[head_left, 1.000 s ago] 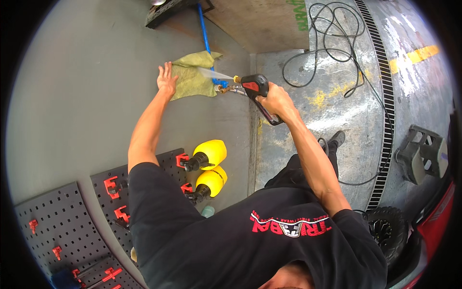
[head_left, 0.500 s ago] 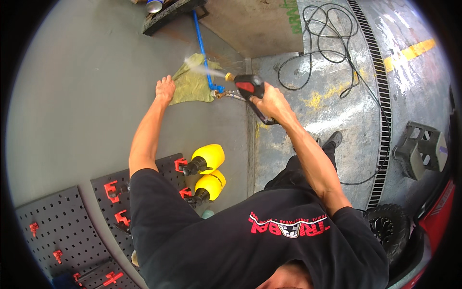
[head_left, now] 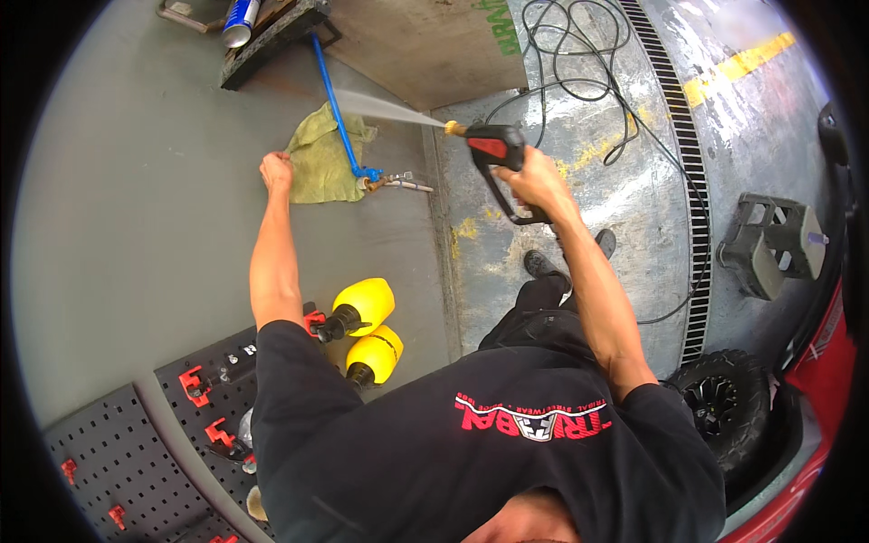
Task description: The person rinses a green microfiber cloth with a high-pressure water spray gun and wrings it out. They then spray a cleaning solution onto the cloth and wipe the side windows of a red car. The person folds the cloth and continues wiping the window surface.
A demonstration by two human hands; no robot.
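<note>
While the cloth (head_left: 328, 163) was spread rightward from the closed left hand (head_left: 277, 172) pinching it, the spray gun (head_left: 491, 146) was aimed leftward by the right hand (head_left: 540, 184) curled round it.

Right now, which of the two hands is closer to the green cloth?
Left. The left hand is at the left edge of the green cloth, gripping it. The right hand is apart from it, off to its right, around the spray gun.

The right hand (head_left: 540, 184) grips a black-and-red spray gun (head_left: 496, 147) whose pale spray (head_left: 394, 109) streams toward a blue pipe (head_left: 331, 95), while the left hand (head_left: 276, 172) holds a green cloth's (head_left: 323, 172) edge
</note>
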